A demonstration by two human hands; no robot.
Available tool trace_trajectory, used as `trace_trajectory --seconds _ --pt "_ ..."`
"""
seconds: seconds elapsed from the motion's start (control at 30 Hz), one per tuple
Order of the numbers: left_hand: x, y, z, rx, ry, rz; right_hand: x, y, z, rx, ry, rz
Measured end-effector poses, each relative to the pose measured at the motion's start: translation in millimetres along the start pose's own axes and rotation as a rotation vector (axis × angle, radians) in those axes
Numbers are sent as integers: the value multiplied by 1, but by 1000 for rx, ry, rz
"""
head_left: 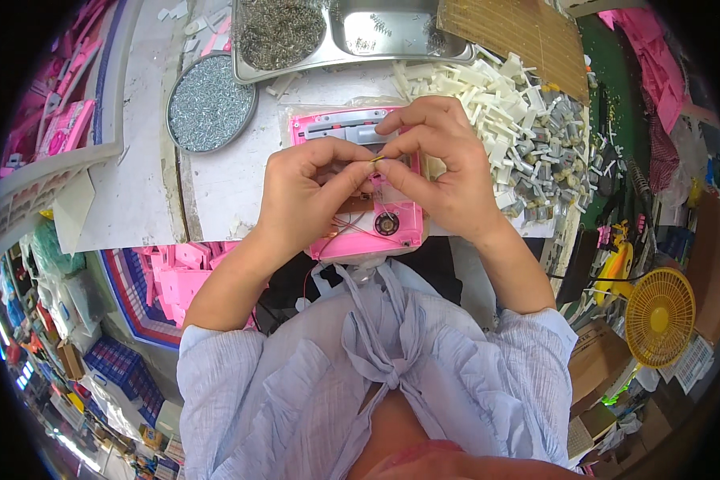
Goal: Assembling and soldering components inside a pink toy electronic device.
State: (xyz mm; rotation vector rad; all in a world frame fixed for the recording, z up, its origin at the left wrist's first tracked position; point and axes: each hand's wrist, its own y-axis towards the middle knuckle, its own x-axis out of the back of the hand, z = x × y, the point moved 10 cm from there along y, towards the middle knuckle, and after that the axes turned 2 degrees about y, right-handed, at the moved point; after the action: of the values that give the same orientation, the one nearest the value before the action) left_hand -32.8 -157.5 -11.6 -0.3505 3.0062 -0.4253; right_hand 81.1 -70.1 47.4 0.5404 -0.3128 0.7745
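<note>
Head view, pinch: left hand (308,188) and right hand (450,170) meet fingertip to fingertip, thumbs and forefingers pinching a small yellow piece (375,159); its exact kind is too small to tell.
Yellow piece: just above the middle of the pink plastic housing (363,243), which lies open on the worktable (216,180).
Fine handling: steady thumbs and light fingertip pressure should suit so slight a piece; a hard squeeze could make it slip.
Thin wires (346,226): loose across the housing's left near part; best kept slack, since a tug might strain their ends.
Round speaker (386,223): in the near right part, below the fingers; knuckles should stay off it.
Near edge: the housing appears to reach slightly past the tabletop, so downward pressure there could tip it.
Left room: bare tabletop toward the round screw tray (213,104).
Right side: tight, with white plastic parts (492,112) heaped close to the right hand.
</note>
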Motion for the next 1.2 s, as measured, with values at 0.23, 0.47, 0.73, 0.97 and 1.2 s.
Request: trace_trajectory --seconds 0.23,0.47,0.73,0.97,1.2 --pt "-5 7 -12 -135 163 11 30 -26 27 114 -305 -162" --pt "1 -12 -40 -572 578 -112 226 -264 -32 -552 109 -984" --pt "-18 -11 -44 -628 711 -122 268 -270 -49 -612 414 -1341" --pt "-23 -3 -40 -631 769 -161 388 -264 -120 -583 -21 -1417" --pt "-32 -1 -50 -667 917 -190 283 -282 -27 -233 168 -1370"
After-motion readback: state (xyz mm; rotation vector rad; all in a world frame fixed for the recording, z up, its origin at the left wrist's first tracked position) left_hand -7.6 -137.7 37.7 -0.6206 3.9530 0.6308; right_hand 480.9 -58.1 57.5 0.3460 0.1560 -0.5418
